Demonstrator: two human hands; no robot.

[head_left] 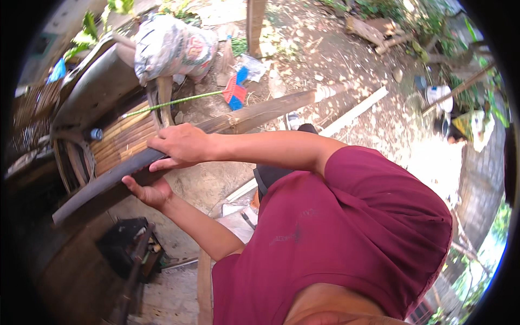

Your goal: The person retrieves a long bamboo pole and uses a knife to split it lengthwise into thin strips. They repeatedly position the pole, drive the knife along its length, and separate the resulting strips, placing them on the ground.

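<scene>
A long bamboo pole (pixel 271 110) slants across the view, pale in the sun at its far right and dark in shade at the left. It appears to run unbroken behind my right hand (pixel 187 145). That hand is closed over the pole's upper side, thumb on one edge and fingers on the other. Lower down, my left hand (pixel 154 193) cradles the dark part from beneath. Its thumb side is turned up and sticks out, while the other fingers are mostly hidden. My right arm reaches across my maroon shirt (pixel 336 233).
Beyond the pole stands a bamboo bench (pixel 122 132) with a filled sack (pixel 176 49) at its end. A green-handled broom (pixel 234 93) with red and blue bristles lies across it. A black crate (pixel 130 246) sits at lower left. A white strip (pixel 355 111) lies on the ground.
</scene>
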